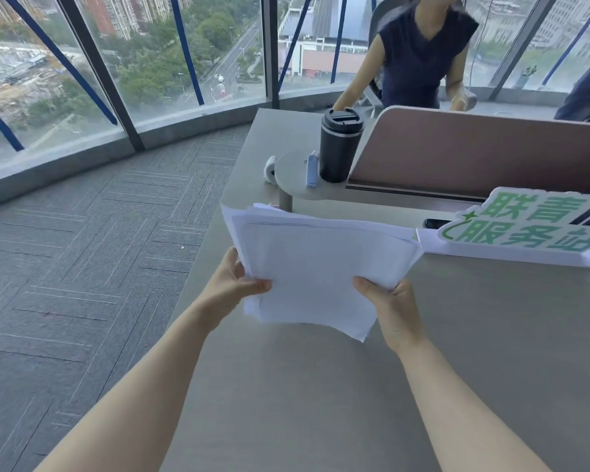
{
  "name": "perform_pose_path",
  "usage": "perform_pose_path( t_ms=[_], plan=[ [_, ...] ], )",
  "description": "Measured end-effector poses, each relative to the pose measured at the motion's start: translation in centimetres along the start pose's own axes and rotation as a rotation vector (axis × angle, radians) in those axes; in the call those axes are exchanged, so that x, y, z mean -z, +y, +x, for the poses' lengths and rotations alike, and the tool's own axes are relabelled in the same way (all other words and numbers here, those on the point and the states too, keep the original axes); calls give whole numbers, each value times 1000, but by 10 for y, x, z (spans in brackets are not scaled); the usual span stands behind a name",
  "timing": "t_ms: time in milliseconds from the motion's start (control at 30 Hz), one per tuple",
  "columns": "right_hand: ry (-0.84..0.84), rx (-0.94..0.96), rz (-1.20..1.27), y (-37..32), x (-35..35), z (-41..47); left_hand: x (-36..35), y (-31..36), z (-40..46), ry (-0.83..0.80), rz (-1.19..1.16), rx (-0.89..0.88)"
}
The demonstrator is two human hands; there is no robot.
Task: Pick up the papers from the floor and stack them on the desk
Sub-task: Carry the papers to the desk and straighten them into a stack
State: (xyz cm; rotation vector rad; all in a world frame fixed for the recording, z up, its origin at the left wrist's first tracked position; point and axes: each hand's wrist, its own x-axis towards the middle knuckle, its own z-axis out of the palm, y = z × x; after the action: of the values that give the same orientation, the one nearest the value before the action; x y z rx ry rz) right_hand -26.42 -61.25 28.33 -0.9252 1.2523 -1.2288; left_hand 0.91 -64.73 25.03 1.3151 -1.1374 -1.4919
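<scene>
While both hands, left hand (234, 286) and right hand (394, 310), pinch the near corners, the papers (321, 264) hang above the desk (321, 403). Light, floppy and loose, the sheets probably fan apart unless gripped at opposite edges.

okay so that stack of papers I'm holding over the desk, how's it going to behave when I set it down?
The papers probably flop: the near corner already droops below the right hand. The sheets look fanned and uneven at the left hand, so they may slide apart. Likely light, as each grip is only at an edge.

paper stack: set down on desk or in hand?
In hand. Left hand and right hand grip the paper stack above the desk.
</scene>
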Motion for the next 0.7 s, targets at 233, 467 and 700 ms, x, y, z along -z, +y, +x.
perform_pose_path(
  t_ms=[233, 467, 700],
  plan=[
    [-99, -100, -125, -1, -4, -8, -25, -20, -16, 267, 380, 63],
    [160, 522, -783, -77, 7, 13, -22, 40, -17, 342, 650, -216],
    [-32, 278, -917, -61, 11, 24, -15, 96, -22, 256, 1063, -369]
  ],
)
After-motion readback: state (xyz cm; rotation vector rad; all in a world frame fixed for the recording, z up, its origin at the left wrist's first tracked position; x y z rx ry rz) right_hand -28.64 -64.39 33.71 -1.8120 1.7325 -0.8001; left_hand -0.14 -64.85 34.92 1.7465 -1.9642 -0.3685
